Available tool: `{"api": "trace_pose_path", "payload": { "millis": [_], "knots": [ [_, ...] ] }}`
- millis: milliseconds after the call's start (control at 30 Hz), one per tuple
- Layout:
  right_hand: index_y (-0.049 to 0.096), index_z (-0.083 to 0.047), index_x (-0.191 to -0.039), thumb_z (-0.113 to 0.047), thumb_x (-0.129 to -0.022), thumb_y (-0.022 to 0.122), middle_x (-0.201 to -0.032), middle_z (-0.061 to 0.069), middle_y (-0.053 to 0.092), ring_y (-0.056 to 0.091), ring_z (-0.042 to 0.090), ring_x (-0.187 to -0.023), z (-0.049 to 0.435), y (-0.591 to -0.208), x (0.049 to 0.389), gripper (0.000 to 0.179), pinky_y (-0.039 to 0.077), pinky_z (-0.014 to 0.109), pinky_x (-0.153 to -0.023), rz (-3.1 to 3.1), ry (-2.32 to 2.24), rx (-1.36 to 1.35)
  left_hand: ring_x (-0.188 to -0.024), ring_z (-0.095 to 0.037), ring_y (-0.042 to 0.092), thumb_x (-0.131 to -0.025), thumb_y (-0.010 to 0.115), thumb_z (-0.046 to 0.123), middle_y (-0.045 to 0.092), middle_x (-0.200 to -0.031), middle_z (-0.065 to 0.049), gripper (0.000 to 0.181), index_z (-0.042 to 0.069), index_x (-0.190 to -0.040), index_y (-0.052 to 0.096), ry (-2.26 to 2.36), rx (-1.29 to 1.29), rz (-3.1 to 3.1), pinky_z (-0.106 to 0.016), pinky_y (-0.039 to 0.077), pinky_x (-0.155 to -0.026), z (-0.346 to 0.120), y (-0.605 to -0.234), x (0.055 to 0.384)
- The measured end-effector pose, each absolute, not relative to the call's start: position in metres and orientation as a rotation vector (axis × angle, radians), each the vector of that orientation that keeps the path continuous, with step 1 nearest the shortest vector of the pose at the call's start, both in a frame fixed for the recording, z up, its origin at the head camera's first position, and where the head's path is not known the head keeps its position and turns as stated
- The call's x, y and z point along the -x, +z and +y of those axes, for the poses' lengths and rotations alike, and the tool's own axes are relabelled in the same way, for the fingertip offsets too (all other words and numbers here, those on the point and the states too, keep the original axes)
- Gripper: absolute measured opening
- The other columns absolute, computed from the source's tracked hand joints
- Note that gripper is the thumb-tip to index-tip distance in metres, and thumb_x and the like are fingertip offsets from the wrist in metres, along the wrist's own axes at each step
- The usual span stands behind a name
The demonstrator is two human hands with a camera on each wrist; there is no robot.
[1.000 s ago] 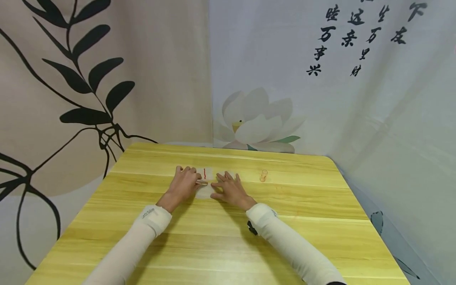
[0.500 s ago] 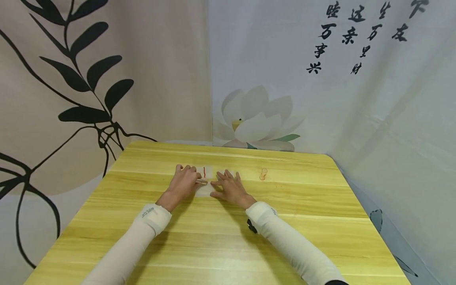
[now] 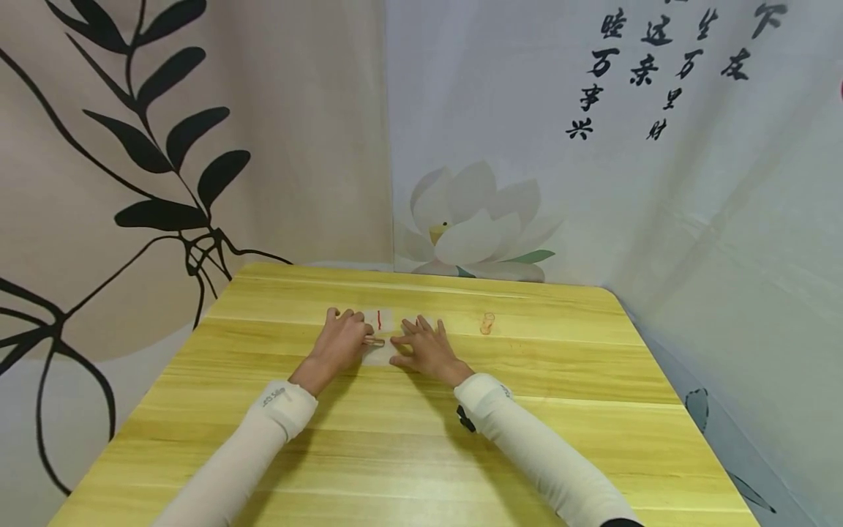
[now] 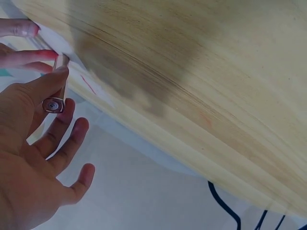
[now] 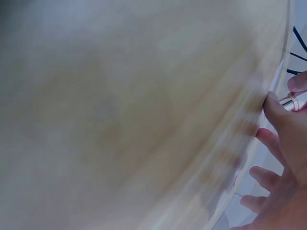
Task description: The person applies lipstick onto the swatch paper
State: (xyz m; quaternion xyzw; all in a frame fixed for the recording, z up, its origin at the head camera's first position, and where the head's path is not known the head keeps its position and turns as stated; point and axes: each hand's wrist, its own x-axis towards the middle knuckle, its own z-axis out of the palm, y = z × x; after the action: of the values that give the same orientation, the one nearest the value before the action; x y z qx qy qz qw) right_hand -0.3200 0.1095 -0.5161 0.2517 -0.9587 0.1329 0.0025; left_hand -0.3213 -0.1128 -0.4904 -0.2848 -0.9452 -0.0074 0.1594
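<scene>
The left hand is grasping a slim metallic tube, its thumb and nearest fingers pinching the sides while the others are curving loosely beside it. The tube is pointing towards the right hand over white paper; whether it is touching the paper cannot be told. The fingers of the right hand are spreading, released and grasping nothing, over the paper's right side, its thumb lying close to the tube's end. A red stroke is showing on white paper beyond the tube, possibly a separate sheet. To the right, an orange-tinted shape, too small to identify, is lying on the table. Judged from this arrangement, the left hand is working the tube at the paper while the right hand is probably steadying the sheet. The next move is apparently calling for a secure pinch, level control of the tube and light, even pressure from the spread fingers.
</scene>
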Motion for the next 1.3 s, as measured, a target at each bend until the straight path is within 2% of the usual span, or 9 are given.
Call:
{"api": "trace_pose_path", "payload": {
  "millis": [267,600,1300],
  "knots": [
    [0.068,-0.024,-0.140,-0.051,-0.098,0.069,-0.162,0.015,0.041,0.028,0.046,-0.153,0.1098,-0.5180,0.3212,0.050,0.015,0.074,-0.117,-2.993,0.415,-0.798,-0.089,-0.026,0.065,-0.086,0.088,0.021,0.068,-0.089,-0.002,0.010,0.017,-0.093,0.082,-0.026,0.806,-2.717,-0.062,0.040,-0.100,-0.1122,-0.4899,0.3195],
    [0.065,-0.029,-0.143,-0.053,-0.098,0.067,-0.164,0.010,0.038,0.024,0.043,-0.155,0.1095,-0.5202,0.3233,0.051,0.012,0.072,-0.119,-3.024,0.383,-0.763,-0.091,-0.026,0.065,-0.085,0.088,0.022,0.069,-0.091,-0.002,0.011,0.018,-0.094,0.082,-0.001,0.808,-2.731,-0.062,0.041,-0.100,-0.1118,-0.4881,0.3177],
    [0.066,-0.025,-0.142,-0.051,-0.099,0.068,-0.163,0.016,0.040,0.025,0.046,-0.154,0.1118,-0.5182,0.3206,0.051,0.013,0.075,-0.117,-2.999,0.440,-0.804,-0.094,-0.027,0.067,-0.085,0.089,0.022,0.072,-0.097,-0.004,0.016,0.018,-0.099,0.083,0.028,0.820,-2.742,-0.063,0.042,-0.101,-0.1109,-0.4870,0.3116]
  ]
}}
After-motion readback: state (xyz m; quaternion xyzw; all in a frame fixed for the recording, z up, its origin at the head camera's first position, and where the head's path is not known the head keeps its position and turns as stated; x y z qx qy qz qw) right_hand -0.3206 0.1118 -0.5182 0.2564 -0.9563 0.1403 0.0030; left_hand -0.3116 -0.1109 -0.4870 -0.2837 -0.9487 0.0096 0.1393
